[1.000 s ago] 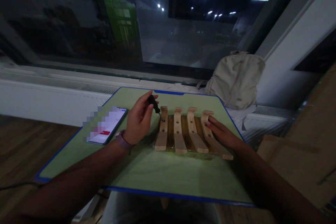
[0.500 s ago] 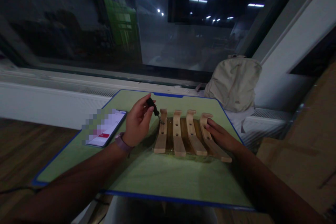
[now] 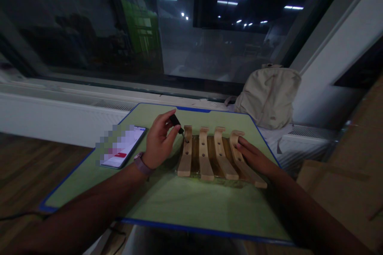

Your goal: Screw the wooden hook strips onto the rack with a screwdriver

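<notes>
A wooden rack (image 3: 214, 157) of several pale slats with curved far ends lies on a green board (image 3: 167, 203) with a blue edge. My left hand (image 3: 158, 141) pinches a small black-handled screwdriver (image 3: 176, 122); its tip rests on the upper hole of the leftmost slat (image 3: 185, 153). My right hand (image 3: 254, 157) lies flat on the rightmost slat, fingers stretched out and pressing on it.
A phone (image 3: 124, 146) with a lit screen lies on the board's left part. A beige cloth bag (image 3: 267, 95) sits on the sill at the back right. A dark window runs behind. Cardboard (image 3: 341, 191) stands at the right.
The view shifted slightly. My left hand has turned the screwdriver a little on the leftmost slat; the right hand stays on the rightmost slat.
</notes>
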Tool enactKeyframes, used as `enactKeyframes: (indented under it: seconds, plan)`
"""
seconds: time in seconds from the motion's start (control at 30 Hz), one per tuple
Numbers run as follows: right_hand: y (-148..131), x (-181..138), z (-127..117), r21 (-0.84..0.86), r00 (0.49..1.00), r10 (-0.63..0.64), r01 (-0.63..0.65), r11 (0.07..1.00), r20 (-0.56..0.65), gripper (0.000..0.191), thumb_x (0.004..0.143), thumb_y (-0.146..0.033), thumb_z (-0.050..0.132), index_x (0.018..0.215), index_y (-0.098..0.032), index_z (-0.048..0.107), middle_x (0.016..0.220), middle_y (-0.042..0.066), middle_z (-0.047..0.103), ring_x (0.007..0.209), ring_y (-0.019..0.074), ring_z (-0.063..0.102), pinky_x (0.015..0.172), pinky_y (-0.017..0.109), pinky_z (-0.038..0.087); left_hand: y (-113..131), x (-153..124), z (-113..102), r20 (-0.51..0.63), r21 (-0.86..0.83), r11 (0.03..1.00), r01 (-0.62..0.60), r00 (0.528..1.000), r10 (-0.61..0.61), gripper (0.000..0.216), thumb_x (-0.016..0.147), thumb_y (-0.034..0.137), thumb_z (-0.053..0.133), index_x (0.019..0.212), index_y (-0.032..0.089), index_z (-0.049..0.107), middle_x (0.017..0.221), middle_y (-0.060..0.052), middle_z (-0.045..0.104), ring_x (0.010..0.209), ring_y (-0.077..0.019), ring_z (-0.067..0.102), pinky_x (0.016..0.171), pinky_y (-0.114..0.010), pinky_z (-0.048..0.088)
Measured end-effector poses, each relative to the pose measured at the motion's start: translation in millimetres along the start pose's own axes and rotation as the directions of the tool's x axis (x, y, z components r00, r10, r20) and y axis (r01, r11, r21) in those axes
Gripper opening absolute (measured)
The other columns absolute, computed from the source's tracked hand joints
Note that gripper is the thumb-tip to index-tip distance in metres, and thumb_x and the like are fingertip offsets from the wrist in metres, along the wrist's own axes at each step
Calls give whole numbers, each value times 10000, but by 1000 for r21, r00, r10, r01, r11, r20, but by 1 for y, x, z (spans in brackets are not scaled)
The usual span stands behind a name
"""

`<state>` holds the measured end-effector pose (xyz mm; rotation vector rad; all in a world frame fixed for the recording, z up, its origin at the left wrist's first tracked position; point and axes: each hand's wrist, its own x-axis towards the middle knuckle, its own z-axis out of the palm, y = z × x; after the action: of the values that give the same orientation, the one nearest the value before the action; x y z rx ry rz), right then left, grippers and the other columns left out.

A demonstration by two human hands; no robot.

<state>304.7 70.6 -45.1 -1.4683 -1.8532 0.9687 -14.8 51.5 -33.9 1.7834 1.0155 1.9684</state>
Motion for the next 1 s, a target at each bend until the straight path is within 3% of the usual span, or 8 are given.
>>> enactKeyframes:
  seconds: [0.27,0.43,0.6,0.73,0.87,1.0]
  plan:
    - [-4,-1,0,-20,1000,-10,10,1000,4,715,811,-768,529,1252,-226,676,1459,119,598,1437,368,429,1222,545,252,1,-2,2,49,-37,998,-48,998,50,392,968,237,557,1357,248,509,1162,-87,663,1011,-156,696,909,-328,589]
    - [-6,-1,1,1,999,-36,36,999,-33,685,819,-747,538,1264,-242,663,1455,97,606,1418,360,459,1216,546,267,0,-1,0,19,-22,998,-62,998,62,371,917,285,644,1273,242,550,1083,-61,624,948,-148,656,845,-311,594]
    - [-9,-2,0,-18,997,-72,72,997,19,577,849,-705,521,1167,-260,707,1338,81,695,1354,351,537,1188,518,348,2,2,-1,-28,37,997,-68,997,70,345,861,258,718,1180,232,588,941,-19,623,820,-122,646,744,-258,590]
    - [-7,-2,0,-27,999,-37,36,999,-28,584,839,-688,548,1197,-254,704,1356,93,683,1393,360,492,1203,535,311,6,1,0,30,13,998,-54,998,54,315,933,259,624,1241,223,571,1099,-77,679,939,-153,691,825,-298,598]
    - [-6,-1,1,-14,999,-38,38,999,-2,640,838,-712,529,1243,-241,684,1426,89,631,1404,362,477,1215,541,285,7,0,0,73,-24,999,-46,996,48,379,970,251,554,1347,241,517,1228,-103,651,972,-154,696,878,-326,585]
    - [-5,-2,2,-2,1000,-12,12,1000,-22,668,827,-725,549,1276,-247,670,1457,89,604,1437,359,432,1225,545,254,6,2,-3,60,48,995,-83,995,80,348,942,273,595,1290,259,588,1241,-91,592,1011,-169,646,875,-331,578]
